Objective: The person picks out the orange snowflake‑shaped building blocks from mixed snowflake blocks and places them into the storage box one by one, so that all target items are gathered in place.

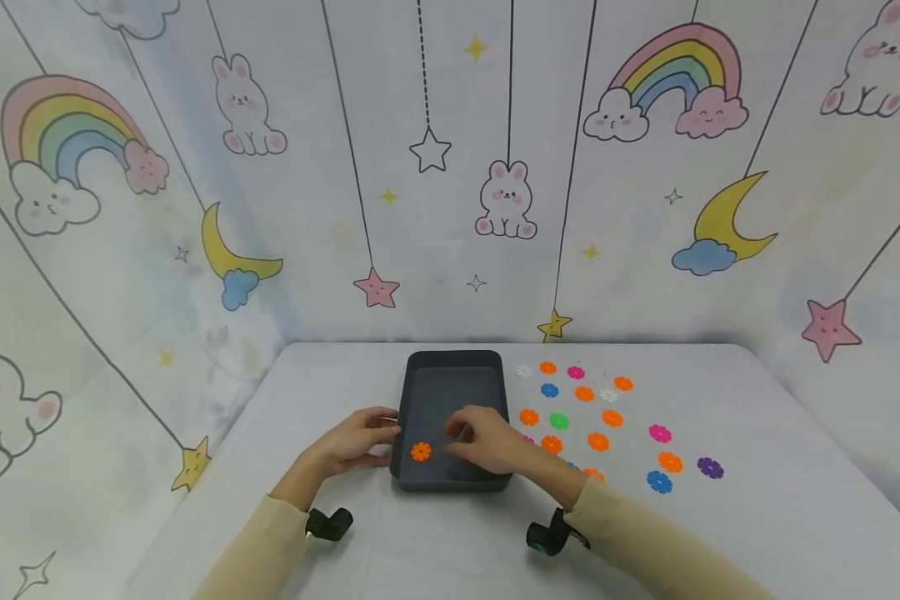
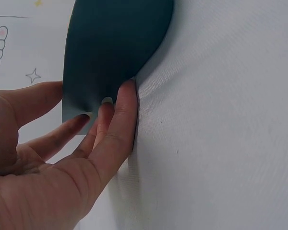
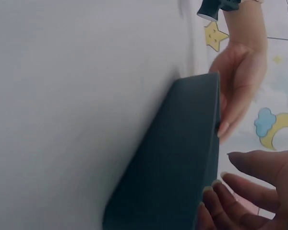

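The dark grey tray (image 1: 453, 485) lies on the white table, with an orange flower-shaped disc (image 1: 421, 452) inside near its left front. My left hand (image 1: 356, 440) touches the tray's left wall; in the left wrist view the extended fingers of that hand (image 2: 62, 148) rest against the dark wall (image 2: 115, 43). Over the right part of the tray is my right hand (image 1: 487, 440), its fingers bent and parted from the thumb, with nothing seen between them. The right wrist view shows this hand (image 3: 259, 187) beside the tray wall (image 3: 168, 153), thumb and fingers apart.
Right of the tray lie several flower-shaped discs, among them a green one (image 1: 558, 422), a purple one (image 1: 710, 467) and a blue one (image 1: 659, 482). A patterned cloth (image 1: 450, 250) stands behind the table (image 1: 330, 367). Each wrist carries a small black camera.
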Demonstrator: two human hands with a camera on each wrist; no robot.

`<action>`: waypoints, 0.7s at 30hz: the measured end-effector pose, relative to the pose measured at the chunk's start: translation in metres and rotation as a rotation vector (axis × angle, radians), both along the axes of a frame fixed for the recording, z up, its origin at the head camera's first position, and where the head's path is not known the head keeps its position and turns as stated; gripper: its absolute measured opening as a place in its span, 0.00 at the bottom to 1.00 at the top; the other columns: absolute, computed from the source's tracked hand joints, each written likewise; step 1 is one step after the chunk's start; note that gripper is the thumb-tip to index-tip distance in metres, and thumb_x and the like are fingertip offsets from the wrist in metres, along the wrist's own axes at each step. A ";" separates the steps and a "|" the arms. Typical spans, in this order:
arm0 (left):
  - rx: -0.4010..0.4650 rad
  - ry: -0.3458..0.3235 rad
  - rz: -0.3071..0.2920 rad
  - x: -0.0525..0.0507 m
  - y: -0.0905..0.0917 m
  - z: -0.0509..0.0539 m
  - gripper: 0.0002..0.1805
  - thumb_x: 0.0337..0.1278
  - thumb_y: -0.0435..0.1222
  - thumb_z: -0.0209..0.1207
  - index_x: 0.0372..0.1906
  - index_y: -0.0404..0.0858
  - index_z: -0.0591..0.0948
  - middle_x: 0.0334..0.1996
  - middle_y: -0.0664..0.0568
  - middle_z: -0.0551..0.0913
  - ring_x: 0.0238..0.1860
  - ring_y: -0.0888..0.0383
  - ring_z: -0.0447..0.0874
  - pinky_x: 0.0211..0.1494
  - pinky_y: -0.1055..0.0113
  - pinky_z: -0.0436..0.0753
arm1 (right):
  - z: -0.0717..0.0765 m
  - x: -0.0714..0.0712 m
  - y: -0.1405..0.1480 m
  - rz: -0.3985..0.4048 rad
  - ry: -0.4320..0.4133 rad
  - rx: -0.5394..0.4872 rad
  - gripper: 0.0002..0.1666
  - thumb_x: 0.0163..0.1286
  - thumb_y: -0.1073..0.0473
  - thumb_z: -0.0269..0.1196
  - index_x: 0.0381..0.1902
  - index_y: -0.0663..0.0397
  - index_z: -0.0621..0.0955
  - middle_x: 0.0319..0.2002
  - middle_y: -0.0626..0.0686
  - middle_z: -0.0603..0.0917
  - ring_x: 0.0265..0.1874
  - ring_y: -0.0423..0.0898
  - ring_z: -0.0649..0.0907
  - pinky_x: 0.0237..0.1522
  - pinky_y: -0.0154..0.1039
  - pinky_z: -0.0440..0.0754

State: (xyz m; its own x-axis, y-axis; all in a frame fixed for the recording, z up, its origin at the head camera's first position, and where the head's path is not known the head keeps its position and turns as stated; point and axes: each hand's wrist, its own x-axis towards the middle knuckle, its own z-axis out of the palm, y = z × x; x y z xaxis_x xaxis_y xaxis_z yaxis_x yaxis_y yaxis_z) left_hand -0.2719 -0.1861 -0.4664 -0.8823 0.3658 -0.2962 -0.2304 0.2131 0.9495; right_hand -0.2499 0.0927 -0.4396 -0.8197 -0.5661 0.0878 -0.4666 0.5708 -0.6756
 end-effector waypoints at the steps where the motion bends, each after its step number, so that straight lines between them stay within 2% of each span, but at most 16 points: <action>1: -0.003 0.000 0.001 0.000 0.000 0.000 0.29 0.76 0.34 0.56 0.74 0.28 0.64 0.68 0.33 0.71 0.62 0.42 0.78 0.56 0.48 0.86 | 0.002 0.000 0.005 0.005 0.002 0.001 0.14 0.69 0.62 0.68 0.51 0.60 0.84 0.46 0.54 0.84 0.39 0.44 0.81 0.39 0.34 0.82; 9: -0.014 0.005 -0.003 0.000 0.001 0.001 0.28 0.75 0.34 0.56 0.73 0.29 0.65 0.67 0.34 0.72 0.60 0.44 0.79 0.55 0.48 0.86 | 0.013 0.001 0.047 0.026 0.050 0.005 0.13 0.70 0.62 0.68 0.51 0.60 0.83 0.45 0.56 0.85 0.38 0.42 0.80 0.40 0.34 0.83; 13: -0.012 0.003 -0.004 0.001 0.002 0.002 0.28 0.76 0.34 0.56 0.73 0.28 0.65 0.68 0.34 0.71 0.61 0.43 0.78 0.55 0.47 0.86 | 0.021 0.002 0.069 0.000 0.053 0.010 0.13 0.70 0.61 0.68 0.50 0.59 0.83 0.44 0.52 0.85 0.40 0.43 0.80 0.40 0.34 0.83; 16: -0.007 0.005 -0.005 0.002 0.002 0.003 0.28 0.76 0.34 0.56 0.73 0.28 0.64 0.68 0.34 0.71 0.62 0.42 0.78 0.55 0.48 0.86 | 0.028 0.001 0.086 -0.030 0.062 0.018 0.12 0.70 0.62 0.68 0.50 0.58 0.83 0.44 0.52 0.84 0.42 0.44 0.80 0.43 0.37 0.84; 21: -0.004 0.012 -0.005 0.002 0.002 0.003 0.28 0.76 0.34 0.56 0.73 0.28 0.64 0.68 0.34 0.71 0.62 0.42 0.78 0.55 0.48 0.86 | 0.035 -0.010 0.118 -0.062 0.147 0.036 0.11 0.70 0.64 0.67 0.49 0.58 0.83 0.45 0.54 0.85 0.42 0.45 0.81 0.46 0.42 0.84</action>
State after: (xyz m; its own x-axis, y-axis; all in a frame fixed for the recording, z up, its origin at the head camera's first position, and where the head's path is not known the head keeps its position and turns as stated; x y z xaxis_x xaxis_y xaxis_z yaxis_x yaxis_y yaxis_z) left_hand -0.2704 -0.1840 -0.4635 -0.8837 0.3693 -0.2875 -0.2183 0.2181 0.9512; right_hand -0.2594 0.2108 -0.4050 -0.8331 -0.5193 0.1906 -0.5220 0.6241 -0.5813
